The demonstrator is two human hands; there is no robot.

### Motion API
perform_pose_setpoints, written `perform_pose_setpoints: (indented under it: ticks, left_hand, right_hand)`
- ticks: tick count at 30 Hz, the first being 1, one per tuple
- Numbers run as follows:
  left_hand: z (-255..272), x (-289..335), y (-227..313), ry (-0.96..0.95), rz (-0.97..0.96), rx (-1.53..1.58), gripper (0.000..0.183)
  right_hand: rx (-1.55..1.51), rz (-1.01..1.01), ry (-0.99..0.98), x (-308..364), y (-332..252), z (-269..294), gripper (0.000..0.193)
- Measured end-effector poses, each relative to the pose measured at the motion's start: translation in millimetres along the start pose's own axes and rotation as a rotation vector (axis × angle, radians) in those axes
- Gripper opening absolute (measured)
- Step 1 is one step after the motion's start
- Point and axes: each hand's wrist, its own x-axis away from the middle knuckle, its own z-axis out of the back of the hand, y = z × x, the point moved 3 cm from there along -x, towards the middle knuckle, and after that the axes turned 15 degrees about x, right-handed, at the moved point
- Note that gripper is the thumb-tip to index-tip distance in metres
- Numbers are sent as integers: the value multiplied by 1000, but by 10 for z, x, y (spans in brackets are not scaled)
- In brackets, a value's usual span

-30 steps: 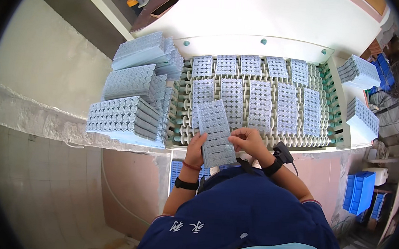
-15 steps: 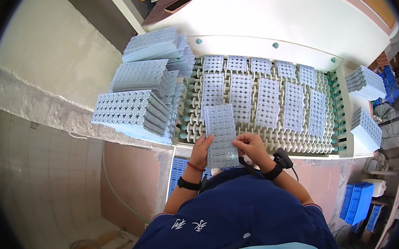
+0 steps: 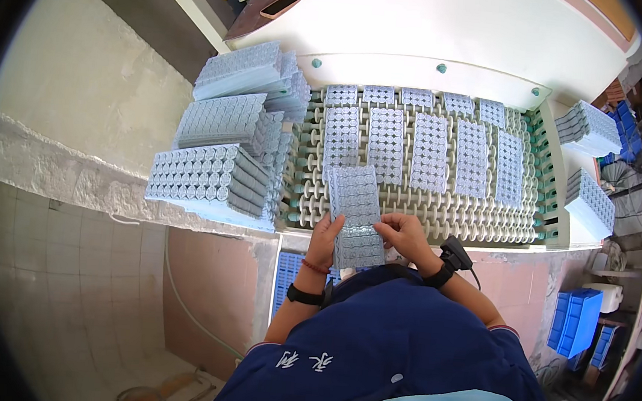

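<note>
Stacked grey trays are flanking the roller conveyor while left hand and right hand are each gripping a blue-grey dimpled tray.

Bright, even daylight throughout; mild glare on the white housing toward 12 o'clock. Shadows soft. Focus sharp centrally. Heavy fisheye bending and black vignette at all edges.

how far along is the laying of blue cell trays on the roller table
Done: several blue trays already lie in rows across the roller table. In hand: the left hand and right hand hold one tray at the near edge, not yet set flat. Left: stacks of trays wait at the left side.
</note>
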Motion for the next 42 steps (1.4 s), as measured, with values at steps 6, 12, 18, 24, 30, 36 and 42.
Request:
perform_pose_setpoints:
  ticks: [6, 12, 18, 24, 30, 36, 42]
  left_hand:
    - [-4, 13, 23, 29, -25, -74, 28]
    - [283, 102, 139, 118, -14, 106, 37]
    - [525, 361, 479, 93, -62, 294, 44]
    - [408, 491, 605, 59, -83, 315, 44]
    - [494, 497, 572, 106, -73, 205, 43]
    - [446, 514, 570, 133, -85, 114, 37]
    - [240, 238, 421, 133, -94, -57, 33]
  right_hand:
    - [184, 79, 48, 9, -108, 44, 22]
    - [-171, -41, 26, -109, 83, 248, 17]
    - [-177, -86, 226, -167, 368, 589, 18]
    - [-87, -5, 37, -258, 33, -103, 19]
    - [167, -2, -54, -468, 66, -374, 20]
    - [54, -98, 85, -162, 204, 137, 20]
    - [430, 196, 325, -13, 89, 244, 24]
